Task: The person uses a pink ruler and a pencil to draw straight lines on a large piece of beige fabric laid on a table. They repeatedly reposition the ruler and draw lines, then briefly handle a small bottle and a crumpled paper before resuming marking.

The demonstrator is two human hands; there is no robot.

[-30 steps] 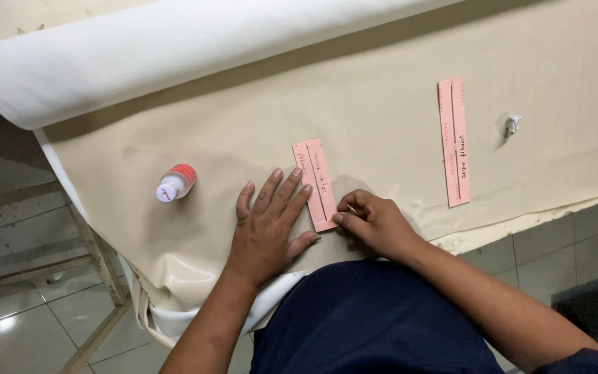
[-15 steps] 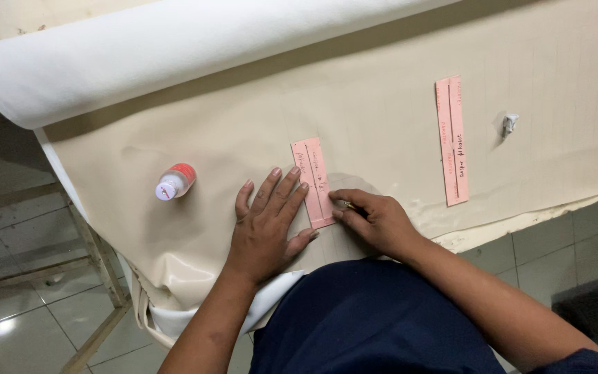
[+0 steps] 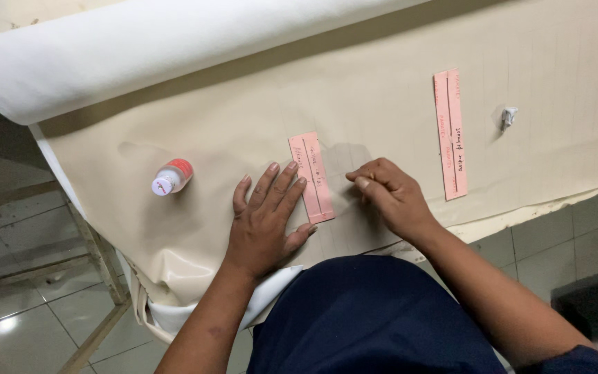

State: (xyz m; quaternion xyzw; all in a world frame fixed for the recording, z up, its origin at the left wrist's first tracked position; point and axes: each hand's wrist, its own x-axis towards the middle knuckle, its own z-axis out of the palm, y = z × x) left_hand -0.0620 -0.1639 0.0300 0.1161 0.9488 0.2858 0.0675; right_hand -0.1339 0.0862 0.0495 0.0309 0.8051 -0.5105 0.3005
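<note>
Head view, I see left hand (image 3: 264, 221) flat, fingers spread, pinning pink strip (image 3: 311, 177) on cloth (image 3: 195, 145); right hand (image 3: 389, 194) fingers pinched beside it, contents unclear.

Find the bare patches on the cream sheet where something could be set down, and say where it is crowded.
Bare: between the small red-and-white bottle and the white fabric roll; also between the short pink paper strip and the long pink paper strip. Crowded: the near edge, where the left hand and the right hand flank the short strip.
</note>
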